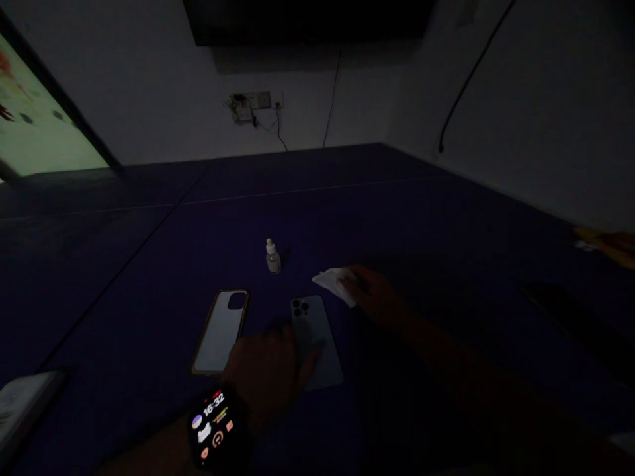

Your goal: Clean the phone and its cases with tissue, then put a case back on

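Note:
A pale smartphone lies on the dark blue surface, its back with the camera lenses facing up. My left hand, wearing a lit smartwatch, grips the phone's left side, with fingers curled at the edge and the thumb over the back. To the right, my right hand pinches a crumpled white cloth or tissue just beyond the phone's upper right corner. Left of the phone is a clear phone case with a coloured rim. Behind them stands a small dropper bottle with a white top.
At the lower left lies a white box-like object. A long dark object is dimly seen at the right, near yellow fabric. Wall sockets with cables and a dark screen are on the far wall.

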Demonstrator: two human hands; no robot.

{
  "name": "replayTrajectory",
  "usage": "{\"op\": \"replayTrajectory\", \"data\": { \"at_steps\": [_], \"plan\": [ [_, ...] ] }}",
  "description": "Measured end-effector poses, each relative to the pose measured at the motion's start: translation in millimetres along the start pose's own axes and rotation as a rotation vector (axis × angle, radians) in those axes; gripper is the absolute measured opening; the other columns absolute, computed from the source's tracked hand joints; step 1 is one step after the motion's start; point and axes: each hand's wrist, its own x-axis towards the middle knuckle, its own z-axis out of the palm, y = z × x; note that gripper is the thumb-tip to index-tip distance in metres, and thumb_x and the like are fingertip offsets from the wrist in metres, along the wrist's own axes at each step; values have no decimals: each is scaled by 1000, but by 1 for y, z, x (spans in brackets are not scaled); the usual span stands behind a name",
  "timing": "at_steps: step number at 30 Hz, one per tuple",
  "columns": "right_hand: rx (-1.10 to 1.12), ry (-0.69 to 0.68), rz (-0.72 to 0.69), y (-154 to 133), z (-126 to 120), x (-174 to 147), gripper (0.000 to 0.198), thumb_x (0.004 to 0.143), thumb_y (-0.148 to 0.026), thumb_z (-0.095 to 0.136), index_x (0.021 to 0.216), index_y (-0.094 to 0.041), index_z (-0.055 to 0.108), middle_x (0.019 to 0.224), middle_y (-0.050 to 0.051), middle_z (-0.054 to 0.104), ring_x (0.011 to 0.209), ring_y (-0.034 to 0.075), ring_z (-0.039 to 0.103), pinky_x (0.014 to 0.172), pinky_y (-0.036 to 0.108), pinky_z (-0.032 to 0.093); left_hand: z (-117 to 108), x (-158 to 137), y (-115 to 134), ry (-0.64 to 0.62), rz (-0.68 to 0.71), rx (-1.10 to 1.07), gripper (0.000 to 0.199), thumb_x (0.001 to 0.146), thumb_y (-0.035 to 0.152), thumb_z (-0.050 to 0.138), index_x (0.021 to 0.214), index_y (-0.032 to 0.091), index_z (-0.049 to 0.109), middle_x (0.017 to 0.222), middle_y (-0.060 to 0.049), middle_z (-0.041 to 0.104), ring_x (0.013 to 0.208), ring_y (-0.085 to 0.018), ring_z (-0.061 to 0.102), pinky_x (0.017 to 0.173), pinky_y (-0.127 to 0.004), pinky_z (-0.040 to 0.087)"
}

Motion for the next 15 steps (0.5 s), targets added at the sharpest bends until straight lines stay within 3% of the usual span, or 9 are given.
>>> {"op": "replayTrajectory", "data": {
  "at_steps": [6, 9, 11, 15],
  "plan": [
    [21, 51, 2, 5, -3, 2, 29, 91, -44, 53, 90, -21, 70, 74, 3, 70, 64, 18, 60, 58, 27, 46, -22, 29, 17, 46, -159, -109, 92, 91, 82, 26, 133, 6, 55, 86, -22, 73, 83, -40, 73, 69, -45, 53],
    [20, 78, 3, 7, -6, 3, 30, 90, -44, 54, 94, -20, 71, 78, 3, 71, 66, 19, 62, 61, 28, 47, -18, 44, 30, 16, -156, -160, 101, 84, 88, 32, 131, 3, 57, 90, -26, 73, 90, -45, 72, 73, -51, 53],
    [18, 91, 6, 7, -9, 4, 29, 90, -43, 54, 96, -21, 71, 80, 3, 72, 69, 19, 63, 63, 28, 47, -12, 51, 38, 44, -154, -180, 101, 83, 87, 38, 132, 1, 57, 94, -30, 72, 93, -48, 71, 74, -53, 53],
    [16, 110, 5, 7, -12, 6, 26, 89, -42, 56, 94, -21, 72, 80, 3, 72, 68, 19, 63, 62, 27, 47, -6, 58, 43, -26, -172, -83, 91, 87, 73, 50, 140, -1, 49, 106, -33, 70, 100, -47, 70, 78, -52, 54]
  ]
}}
